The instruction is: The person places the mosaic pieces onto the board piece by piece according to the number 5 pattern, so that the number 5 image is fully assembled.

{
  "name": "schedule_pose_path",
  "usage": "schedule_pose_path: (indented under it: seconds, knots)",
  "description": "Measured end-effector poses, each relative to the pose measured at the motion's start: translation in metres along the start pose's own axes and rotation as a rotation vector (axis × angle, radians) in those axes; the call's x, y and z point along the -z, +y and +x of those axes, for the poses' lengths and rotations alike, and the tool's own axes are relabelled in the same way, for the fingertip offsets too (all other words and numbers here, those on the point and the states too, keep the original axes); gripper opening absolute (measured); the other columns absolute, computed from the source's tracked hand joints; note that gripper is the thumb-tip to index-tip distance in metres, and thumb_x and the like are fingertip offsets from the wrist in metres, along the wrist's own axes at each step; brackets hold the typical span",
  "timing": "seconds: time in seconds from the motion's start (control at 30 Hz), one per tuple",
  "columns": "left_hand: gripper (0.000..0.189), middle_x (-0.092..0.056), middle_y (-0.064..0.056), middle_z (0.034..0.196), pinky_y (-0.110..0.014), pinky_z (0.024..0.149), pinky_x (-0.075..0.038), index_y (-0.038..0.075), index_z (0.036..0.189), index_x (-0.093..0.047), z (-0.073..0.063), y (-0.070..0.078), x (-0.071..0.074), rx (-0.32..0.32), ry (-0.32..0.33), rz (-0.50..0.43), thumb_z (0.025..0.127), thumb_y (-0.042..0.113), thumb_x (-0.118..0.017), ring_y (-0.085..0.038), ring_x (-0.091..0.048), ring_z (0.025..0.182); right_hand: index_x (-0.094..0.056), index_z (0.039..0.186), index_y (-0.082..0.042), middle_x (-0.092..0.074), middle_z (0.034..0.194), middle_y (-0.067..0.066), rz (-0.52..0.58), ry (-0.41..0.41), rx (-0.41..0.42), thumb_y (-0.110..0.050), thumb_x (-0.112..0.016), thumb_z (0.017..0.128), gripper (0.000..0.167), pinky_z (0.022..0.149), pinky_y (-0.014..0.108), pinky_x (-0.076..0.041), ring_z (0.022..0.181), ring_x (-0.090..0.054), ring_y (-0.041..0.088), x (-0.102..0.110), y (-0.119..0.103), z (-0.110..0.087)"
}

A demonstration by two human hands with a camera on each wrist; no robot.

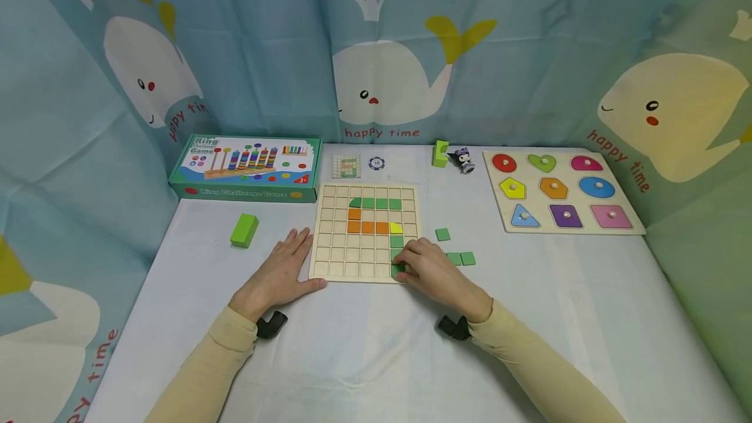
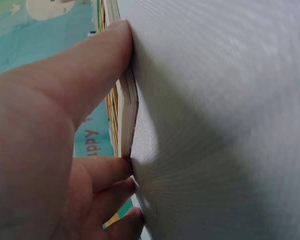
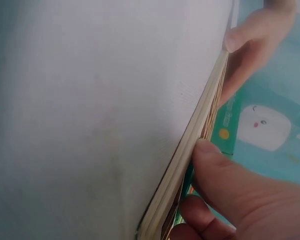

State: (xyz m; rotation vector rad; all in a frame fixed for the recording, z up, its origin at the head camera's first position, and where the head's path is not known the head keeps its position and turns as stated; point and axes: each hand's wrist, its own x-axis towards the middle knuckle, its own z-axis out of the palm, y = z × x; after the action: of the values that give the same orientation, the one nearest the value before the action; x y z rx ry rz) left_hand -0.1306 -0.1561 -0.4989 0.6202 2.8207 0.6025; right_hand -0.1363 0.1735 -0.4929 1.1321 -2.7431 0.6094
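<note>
A wooden grid board (image 1: 352, 266) lies flat on the table, with green, orange and yellow tiles set in several of its squares. At its lower right corner my right hand (image 1: 437, 273) pinches a green tile (image 1: 397, 271) between curled fingers and thumb; part of the tile is hidden by them. My left hand (image 1: 279, 273) lies with spread, straight fingers against the board's left edge, the thumb by the front edge. In the left wrist view, thumb and fingers touch the board's side (image 2: 127, 120). Loose green tiles (image 1: 467, 258) lie just right of the right hand.
Left of the board stand a ring game box (image 1: 247, 172) and a green block (image 1: 244, 230). Behind it lie a pattern card (image 1: 346, 166) and a round chip (image 1: 376, 163). A notched green block (image 1: 440, 154), a small figurine (image 1: 463, 160) and a shape puzzle board (image 1: 564, 220) are at the right.
</note>
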Motion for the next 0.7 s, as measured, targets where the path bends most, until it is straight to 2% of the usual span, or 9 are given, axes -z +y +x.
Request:
schedule_pose_path:
  seconds: [0.2, 0.43, 0.6, 0.7]
  knots:
    - [0.099, -0.019, -0.021, 0.158, -0.056, 0.113, -0.016, -0.006, 0.151, -0.026, 0.000, 0.000, 0.000, -0.001, 0.006, 0.004, 0.085, 0.050, -0.072, -0.038, -0.012, 0.145, -0.072, 0.099, -0.008, -0.063, 0.096, 0.001, 0.025, 0.032, -0.006, -0.020, -0.082, 0.081, 0.023, 0.073, 0.034, -0.043, 0.084, -0.052, 0.019, 0.003, 0.002, -0.002]
    - [0.099, -0.018, -0.019, 0.159, -0.054, 0.114, -0.015, -0.005, 0.152, -0.025, 0.001, 0.000, -0.001, 0.006, 0.000, 0.000, 0.085, 0.051, -0.071, -0.036, -0.011, 0.146, -0.073, 0.098, -0.005, -0.064, 0.095, 0.003, 0.068, 0.091, -0.040, -0.017, -0.080, 0.083, 0.021, 0.075, 0.037, -0.046, 0.085, -0.054, 0.019, 0.017, 0.012, -0.009]
    - [0.098, -0.018, -0.019, 0.159, -0.054, 0.114, -0.015, -0.005, 0.151, -0.025, 0.001, -0.001, -0.001, 0.001, 0.003, -0.003, 0.085, 0.051, -0.071, -0.036, -0.011, 0.146, -0.072, 0.102, -0.002, -0.065, 0.099, 0.005, 0.090, 0.115, -0.131, -0.015, -0.079, 0.084, 0.023, 0.081, 0.040, -0.046, 0.091, -0.054, 0.022, 0.032, 0.023, -0.021]
    - [0.099, -0.018, -0.019, 0.159, -0.054, 0.114, -0.015, -0.005, 0.152, -0.025, 0.000, -0.001, 0.000, 0.003, 0.003, -0.003, 0.085, 0.051, -0.071, -0.036, -0.012, 0.146, -0.072, 0.104, 0.000, -0.066, 0.100, 0.006, 0.097, 0.131, -0.187, -0.010, -0.077, 0.085, 0.021, 0.079, 0.040, -0.046, 0.092, -0.054, 0.023, 0.039, 0.031, -0.030]
